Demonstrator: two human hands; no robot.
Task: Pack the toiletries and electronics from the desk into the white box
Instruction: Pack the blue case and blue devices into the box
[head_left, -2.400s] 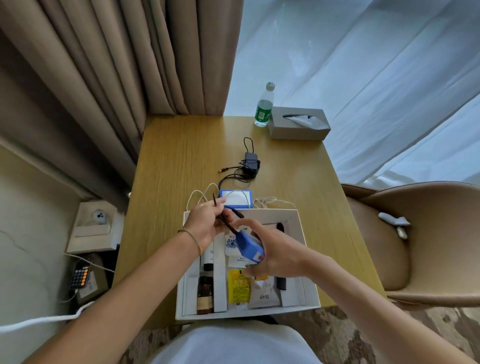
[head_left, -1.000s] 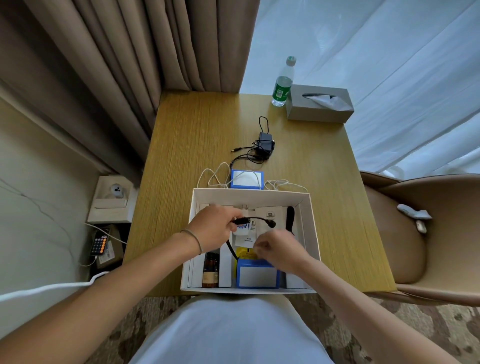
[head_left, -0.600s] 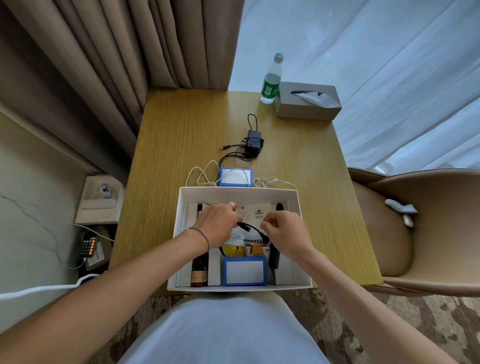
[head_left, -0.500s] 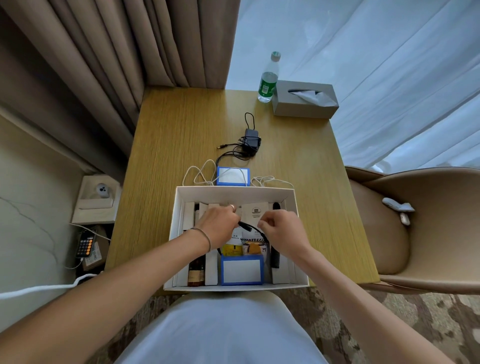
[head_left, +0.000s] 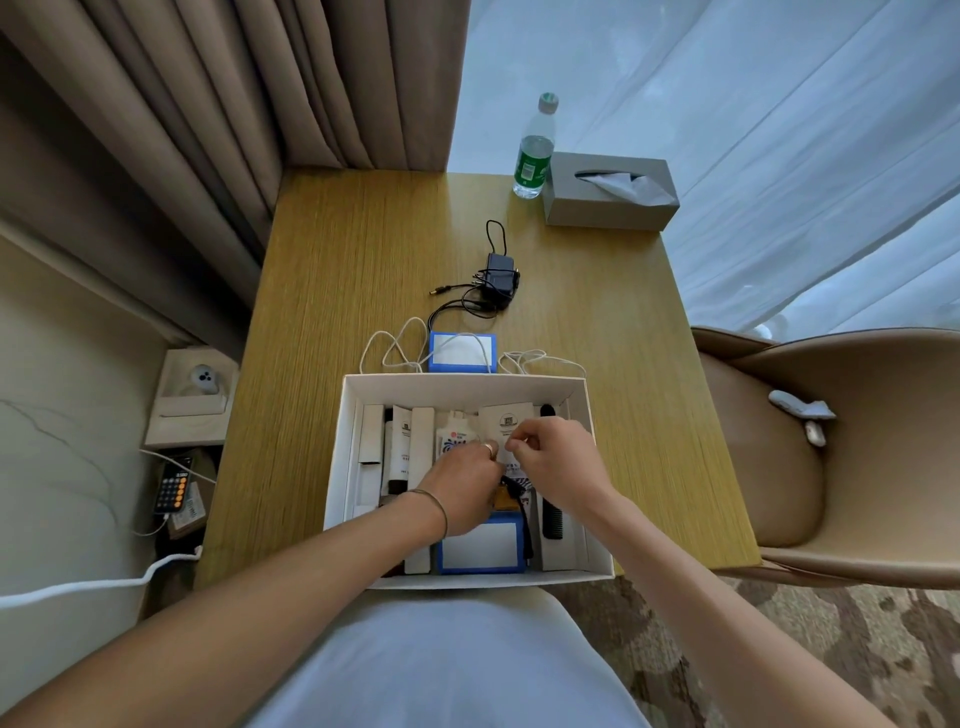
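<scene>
The white box sits at the desk's near edge. It holds white tubes and cartons on the left, sachets, a black comb on the right and a blue-framed device at the front. My left hand is curled down in the middle of the box over a black cable, which runs out from under it. My right hand hovers beside it with fingertips pinched; what they hold is hidden. On the desk behind the box lie a second blue device with a white cable and a black adapter.
A water bottle and a grey tissue box stand at the desk's far right corner. Curtains hang behind. A tan chair is on the right. A phone and a white cord lie on the floor to the left.
The blue-framed device went from my right hand into the box's front. Both hands then brought the black cable down into the box; its loop is now low between my wrists.
</scene>
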